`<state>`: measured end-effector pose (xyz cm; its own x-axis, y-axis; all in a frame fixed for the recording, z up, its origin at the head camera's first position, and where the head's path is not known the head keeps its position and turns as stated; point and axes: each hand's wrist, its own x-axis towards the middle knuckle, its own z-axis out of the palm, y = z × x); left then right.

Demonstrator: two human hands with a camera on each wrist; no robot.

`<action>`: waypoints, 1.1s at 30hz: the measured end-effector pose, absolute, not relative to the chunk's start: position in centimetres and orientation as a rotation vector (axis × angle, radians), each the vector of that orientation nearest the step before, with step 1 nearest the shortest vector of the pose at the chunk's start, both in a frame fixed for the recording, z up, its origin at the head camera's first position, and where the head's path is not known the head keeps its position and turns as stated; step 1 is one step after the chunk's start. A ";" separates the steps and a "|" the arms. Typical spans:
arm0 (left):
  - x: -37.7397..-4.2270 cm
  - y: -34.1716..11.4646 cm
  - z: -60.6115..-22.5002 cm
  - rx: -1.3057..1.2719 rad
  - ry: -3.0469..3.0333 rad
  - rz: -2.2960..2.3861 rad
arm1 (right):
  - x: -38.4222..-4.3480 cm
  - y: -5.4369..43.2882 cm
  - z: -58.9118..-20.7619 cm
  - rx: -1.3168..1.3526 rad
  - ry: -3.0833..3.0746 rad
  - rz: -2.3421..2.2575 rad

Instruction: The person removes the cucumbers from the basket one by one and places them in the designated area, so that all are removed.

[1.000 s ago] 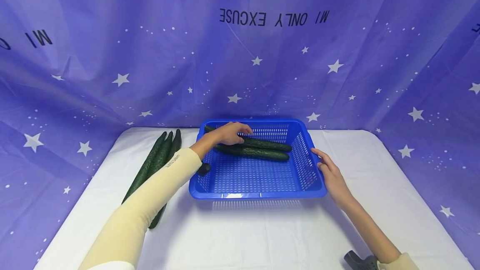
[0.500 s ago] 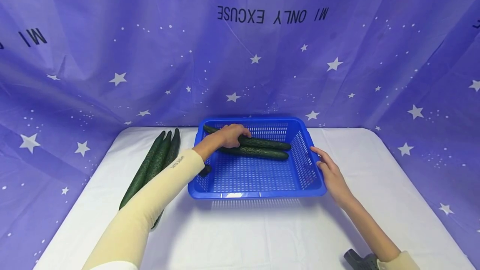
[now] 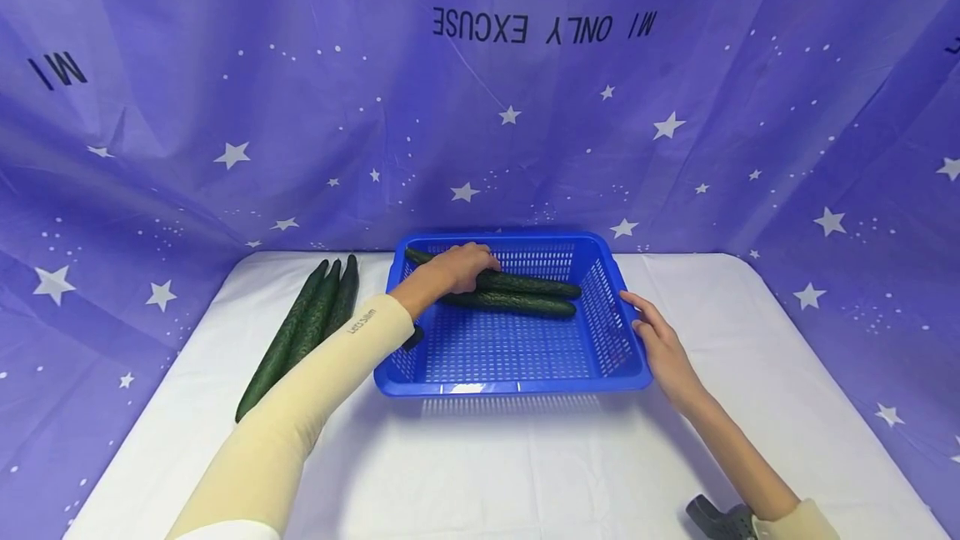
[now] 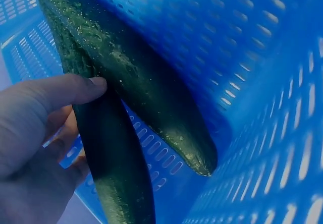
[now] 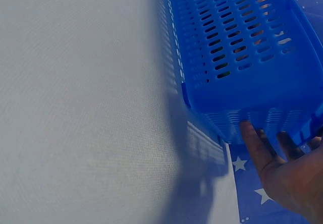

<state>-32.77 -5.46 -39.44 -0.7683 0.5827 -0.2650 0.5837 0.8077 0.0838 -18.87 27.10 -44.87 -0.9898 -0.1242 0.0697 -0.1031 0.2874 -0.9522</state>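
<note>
Two long dark green cucumbers lie side by side in a blue plastic basket (image 3: 510,388), the rear one (image 3: 536,284) along the back and the front one (image 3: 525,305) close before it. My left hand (image 3: 459,267) reaches in over their left part and hides some of both. In the left wrist view its thumb presses on one cucumber (image 4: 118,163), with the fingers curled at its other side; the second cucumber (image 4: 166,103) lies against it. My right hand (image 3: 667,355) rests at the basket's right end, its extended fingertips against the outer wall and rim.
On the white tablecloth (image 3: 510,473), left of the basket, three more cucumbers (image 3: 303,327) lie together, partly covered by the left sleeve (image 3: 300,407). A purple star-patterned curtain (image 3: 375,123) hangs right behind the table. Below the right wrist is a dark device (image 3: 720,519).
My left hand has lowered from spread fingers over the cucumbers to holding one, shifting slightly right. The right hand keeps its place at the basket's end.
</note>
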 end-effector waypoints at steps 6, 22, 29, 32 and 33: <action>-32.7 -5.5 -39.6 0.922 2.733 -0.063 | -18.8 27.1 -44.8 -0.220 2.497 -1.851; -32.5 -5.3 -39.2 0.865 2.661 0.037 | -18.9 27.0 -44.8 -0.201 2.491 -1.853; -32.5 -5.5 -38.8 0.892 2.621 0.101 | -18.8 27.1 -44.8 -0.218 2.489 -1.868; -32.5 -5.6 -38.2 0.880 2.606 0.157 | -18.8 27.1 -44.8 -0.219 2.487 -1.874; -32.5 -5.7 -38.0 0.881 2.603 0.172 | -18.8 27.2 -44.8 -0.218 2.487 -1.875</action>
<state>-32.54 -5.66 -38.02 -0.7286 0.6060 -0.3192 0.5587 0.7954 0.2347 -18.81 27.16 -44.80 -0.9901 -0.1226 0.0684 -0.0995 0.2690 -0.9580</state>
